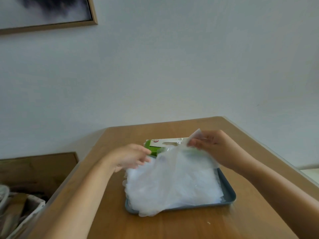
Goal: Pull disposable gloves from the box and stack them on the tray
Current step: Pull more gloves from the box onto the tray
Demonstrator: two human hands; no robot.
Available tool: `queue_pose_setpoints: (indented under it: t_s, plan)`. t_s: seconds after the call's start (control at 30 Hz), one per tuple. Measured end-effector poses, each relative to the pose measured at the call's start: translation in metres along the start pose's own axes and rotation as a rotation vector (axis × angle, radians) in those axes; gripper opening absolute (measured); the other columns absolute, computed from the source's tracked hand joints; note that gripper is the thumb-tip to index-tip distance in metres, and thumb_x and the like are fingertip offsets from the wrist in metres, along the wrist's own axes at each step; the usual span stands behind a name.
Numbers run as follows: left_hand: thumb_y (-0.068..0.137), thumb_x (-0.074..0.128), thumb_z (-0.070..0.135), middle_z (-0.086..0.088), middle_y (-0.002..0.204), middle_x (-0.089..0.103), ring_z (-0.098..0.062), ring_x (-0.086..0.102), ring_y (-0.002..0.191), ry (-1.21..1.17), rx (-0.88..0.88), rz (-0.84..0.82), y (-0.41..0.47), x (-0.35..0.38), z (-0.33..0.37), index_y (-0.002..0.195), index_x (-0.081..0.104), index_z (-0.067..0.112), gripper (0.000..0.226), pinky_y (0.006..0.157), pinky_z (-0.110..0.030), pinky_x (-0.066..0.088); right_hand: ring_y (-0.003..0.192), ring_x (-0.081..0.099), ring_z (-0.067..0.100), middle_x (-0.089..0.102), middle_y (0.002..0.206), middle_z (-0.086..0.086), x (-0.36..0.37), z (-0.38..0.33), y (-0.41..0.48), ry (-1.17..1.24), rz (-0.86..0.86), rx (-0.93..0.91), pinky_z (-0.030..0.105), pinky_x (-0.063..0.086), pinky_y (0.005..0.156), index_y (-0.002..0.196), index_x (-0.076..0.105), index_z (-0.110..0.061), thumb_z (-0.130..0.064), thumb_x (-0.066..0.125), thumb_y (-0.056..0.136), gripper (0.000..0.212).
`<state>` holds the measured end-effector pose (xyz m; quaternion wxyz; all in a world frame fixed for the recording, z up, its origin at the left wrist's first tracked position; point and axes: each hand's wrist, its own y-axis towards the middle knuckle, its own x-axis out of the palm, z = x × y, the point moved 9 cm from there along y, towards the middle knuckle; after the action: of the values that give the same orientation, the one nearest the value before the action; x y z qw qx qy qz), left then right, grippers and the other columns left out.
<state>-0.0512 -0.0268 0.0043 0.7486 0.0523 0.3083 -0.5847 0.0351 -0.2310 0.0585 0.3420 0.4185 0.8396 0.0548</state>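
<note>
While your right hand point(212, 149) pinches a clear glove point(181, 159) by its edge just above the green box point(155, 147), your left hand point(129, 156) hovers loose-fingered beside it, gripping nothing. A thick glove stack point(172, 187) covers the grey tray point(229, 195); the box likely holds more. Its print is too blurred to read.

The tray point(229, 195) sat on the desk point(189, 225) with a pile of gloves point(172, 187) in it, spilling over its left and front rims. The box point(165, 141) stood just behind the tray. One glove point(181, 156) hung above the pile, its top pinched by the right hand point(212, 145); the left hand point(129, 156) was at its left. A basket point(32, 209) stood left of the desk.
</note>
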Motion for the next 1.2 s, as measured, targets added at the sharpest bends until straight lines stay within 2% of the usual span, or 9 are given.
queue_pose_setpoints:
  t_s: [0.13, 0.23, 0.3, 0.47, 0.63, 0.7, 0.87, 1.03, 1.2]
  plan:
    - [0.09, 0.062, 0.04, 0.01, 0.12, 0.062, -0.004, 0.053, 0.118, -0.073, 0.254, 0.119, -0.009, -0.022, 0.024, 0.121, 0.059, 0.03, 0.032, 0.107, -0.027, 0.038, 0.075, 0.068, 0.009, 0.073, 0.075, -0.004, -0.006, -0.008, 0.005, -0.012, 0.044, 0.052, 0.036, 0.054, 0.086, 0.077, 0.072, -0.016, -0.019, 0.058, 0.093, 0.021]
    - [0.057, 0.068, 0.077, 0.02, 0.127, 0.06, 0.007, 0.053, 0.118, -0.15, 0.481, -0.028, -0.029, -0.003, 0.059, 0.127, 0.055, 0.038, 0.081, 0.1, -0.017, 0.041, 0.06, 0.063, -0.001, 0.071, 0.067, -0.005, -0.001, -0.035, 0.012, -0.091, -0.017, 0.036, 0.015, 0.052, 0.067, 0.078, 0.069, -0.015, -0.025, 0.054, 0.096, 0.026]
    - [0.057, 0.075, 0.069, 0.021, 0.13, 0.057, 0.01, 0.05, 0.12, -0.08, 0.524, -0.088, -0.033, 0.014, 0.071, 0.132, 0.051, 0.038, 0.085, 0.098, -0.014, 0.042, 0.053, 0.059, -0.004, 0.07, 0.066, -0.005, 0.004, -0.05, 0.016, -0.137, -0.071, 0.04, 0.01, 0.047, 0.055, 0.078, 0.068, -0.012, -0.025, 0.051, 0.097, 0.028]
    - [0.076, 0.075, 0.019, 0.02, 0.105, 0.07, 0.005, 0.062, 0.101, 0.117, 0.466, -0.119, -0.021, 0.024, 0.063, 0.112, 0.066, 0.024, 0.038, 0.088, -0.01, 0.044, 0.049, 0.061, 0.012, 0.063, 0.058, 0.003, 0.001, -0.06, 0.024, 0.099, -0.041, 0.148, 0.017, 0.043, 0.043, 0.076, 0.063, -0.007, -0.019, 0.047, 0.1, 0.031]
    - [0.088, 0.059, 0.003, -0.008, 0.083, 0.073, -0.012, 0.071, 0.076, -0.324, 0.285, -0.151, -0.007, 0.006, 0.035, 0.082, 0.074, 0.007, 0.016, 0.071, -0.018, 0.055, 0.043, 0.057, 0.018, 0.06, 0.056, 0.007, -0.006, -0.022, 0.019, 0.321, 0.037, 0.35, 0.029, 0.05, 0.056, 0.071, 0.063, -0.006, -0.02, 0.048, 0.1, 0.035]
    - [0.089, 0.059, 0.012, -0.01, 0.086, 0.072, -0.014, 0.071, 0.075, -0.392, 0.26, -0.148, -0.003, 0.002, 0.03, 0.09, 0.068, 0.004, 0.013, 0.071, -0.021, 0.056, 0.042, 0.057, 0.014, 0.061, 0.057, 0.008, -0.002, -0.003, 0.013, 0.401, 0.04, 0.436, 0.024, 0.053, 0.05, 0.073, 0.063, -0.004, -0.018, 0.048, 0.1, 0.034]
    - [0.058, 0.078, 0.064, -0.018, 0.109, 0.07, -0.026, 0.067, 0.101, -0.308, 0.214, -0.363, 0.005, 0.026, 0.018, 0.118, 0.06, 0.008, 0.084, 0.087, -0.03, 0.054, 0.041, 0.055, 0.008, 0.055, 0.062, 0.01, 0.012, 0.029, 0.006, 0.624, 0.048, 0.535, 0.016, 0.049, 0.045, 0.084, 0.061, 0.004, -0.01, 0.046, 0.1, 0.026]
    - [0.08, 0.07, 0.024, -0.004, 0.075, 0.068, -0.013, 0.064, 0.069, -0.153, 0.082, -0.388, 0.02, 0.047, -0.006, 0.082, 0.067, 0.008, 0.016, 0.076, -0.028, 0.054, 0.043, 0.054, 0.012, 0.056, 0.06, 0.01, 0.018, 0.058, 0.008, 0.495, 0.04, 0.627, 0.02, 0.053, 0.049, 0.083, 0.061, 0.004, -0.011, 0.044, 0.101, 0.029]
    - [0.091, 0.061, 0.015, -0.008, 0.066, 0.063, -0.015, 0.061, 0.055, -0.365, -0.047, -0.315, 0.029, 0.03, -0.021, 0.083, 0.059, 0.002, 0.015, 0.054, -0.026, 0.054, 0.033, 0.047, 0.011, 0.06, 0.053, 0.007, 0.03, 0.081, -0.004, 0.142, -0.099, 0.664, 0.017, 0.038, 0.036, 0.08, 0.063, -0.001, -0.017, 0.05, 0.099, 0.028]
